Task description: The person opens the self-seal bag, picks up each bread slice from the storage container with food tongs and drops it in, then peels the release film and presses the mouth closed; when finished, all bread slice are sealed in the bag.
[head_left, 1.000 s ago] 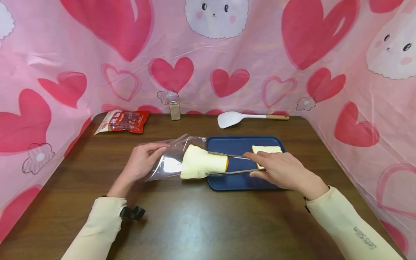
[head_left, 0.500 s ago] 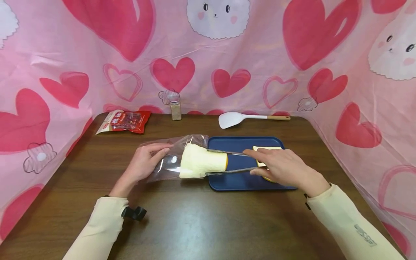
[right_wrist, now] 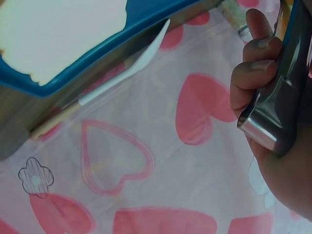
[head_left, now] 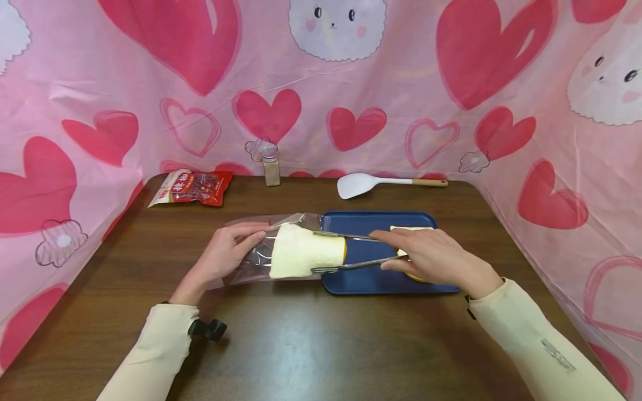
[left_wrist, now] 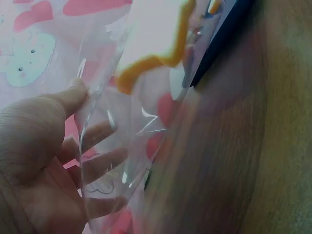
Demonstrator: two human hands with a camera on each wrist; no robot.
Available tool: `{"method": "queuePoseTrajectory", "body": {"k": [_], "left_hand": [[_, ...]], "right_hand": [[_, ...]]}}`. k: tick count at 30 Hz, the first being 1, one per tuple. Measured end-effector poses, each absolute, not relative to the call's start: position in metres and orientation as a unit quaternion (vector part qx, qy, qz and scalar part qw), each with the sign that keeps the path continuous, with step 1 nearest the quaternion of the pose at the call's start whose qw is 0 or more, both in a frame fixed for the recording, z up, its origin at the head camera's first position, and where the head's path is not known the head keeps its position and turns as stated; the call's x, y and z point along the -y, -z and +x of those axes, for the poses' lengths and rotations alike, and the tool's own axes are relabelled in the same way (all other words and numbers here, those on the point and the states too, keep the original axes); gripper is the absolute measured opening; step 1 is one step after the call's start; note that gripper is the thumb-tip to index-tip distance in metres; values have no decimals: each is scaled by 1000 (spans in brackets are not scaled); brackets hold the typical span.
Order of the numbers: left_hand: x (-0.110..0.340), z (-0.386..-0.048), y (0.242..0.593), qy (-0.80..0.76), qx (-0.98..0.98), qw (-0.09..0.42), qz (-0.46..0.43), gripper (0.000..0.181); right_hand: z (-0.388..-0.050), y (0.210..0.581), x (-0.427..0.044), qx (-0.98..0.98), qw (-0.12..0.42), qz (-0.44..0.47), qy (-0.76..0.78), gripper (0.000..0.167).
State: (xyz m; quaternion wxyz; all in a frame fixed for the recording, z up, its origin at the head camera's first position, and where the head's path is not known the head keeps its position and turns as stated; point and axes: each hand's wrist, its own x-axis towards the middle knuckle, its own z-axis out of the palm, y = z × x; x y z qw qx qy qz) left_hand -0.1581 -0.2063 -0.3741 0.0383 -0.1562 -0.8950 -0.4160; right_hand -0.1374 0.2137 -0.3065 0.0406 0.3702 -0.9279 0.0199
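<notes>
In the head view my left hand [head_left: 225, 253] holds a clear plastic bag [head_left: 251, 272] near its left end. The left wrist view shows the thumb outside the bag [left_wrist: 139, 105], with several fingers seen through the film. My right hand [head_left: 428, 255] grips metal tongs [head_left: 361, 263], whose hinge end shows in the right wrist view. Between the tong tips a bread slice [head_left: 301, 253] is squeezed and bent, its left part within the bag. Another bread slice [head_left: 408, 228] lies on the blue tray [head_left: 371, 220], partly hidden under my right hand.
At the back stand or lie a red snack packet [head_left: 193, 187], a small spice jar [head_left: 271, 170] and a white spatula [head_left: 358, 184] with a wooden handle. A pink heart-print cloth [head_left: 301, 72] rises behind the brown table [head_left: 301, 345].
The tongs and the bread slice have shifted slightly left, further into the bag. The bag's top film has dropped over the bread, and my left hand has moved a little right.
</notes>
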Motion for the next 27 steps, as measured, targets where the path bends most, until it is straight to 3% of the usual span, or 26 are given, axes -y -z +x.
{"method": "queuePoseTrajectory", "body": {"k": [15, 27], "left_hand": [[204, -157, 365, 417, 892, 59, -166, 30], [201, -157, 366, 411, 896, 60, -157, 27]], "right_hand": [[-146, 306, -203, 928, 8, 373, 5, 56], [-148, 301, -200, 931, -20, 363, -39, 62]]}}
